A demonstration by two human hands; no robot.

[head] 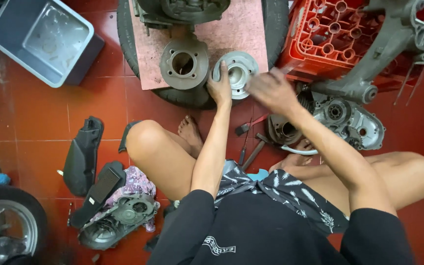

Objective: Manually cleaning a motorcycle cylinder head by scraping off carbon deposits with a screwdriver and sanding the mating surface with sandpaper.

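On the pink stone slab (231,29), beside a dull grey metal cylinder (184,64), the left hand (220,87) grasps a round silvery finned metal part (241,71); right hand (271,90) hovers blurred (grip unclear); red plastic crate (327,34) nearby.

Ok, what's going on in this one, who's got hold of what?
A person sits on a red tiled floor among engine parts. The left hand steadies a round silver metal part at the edge of a pink board laid on a tyre. The right hand hovers blurred beside it, apparently empty. A grey cylinder part stands next to it, a hammer by the feet.
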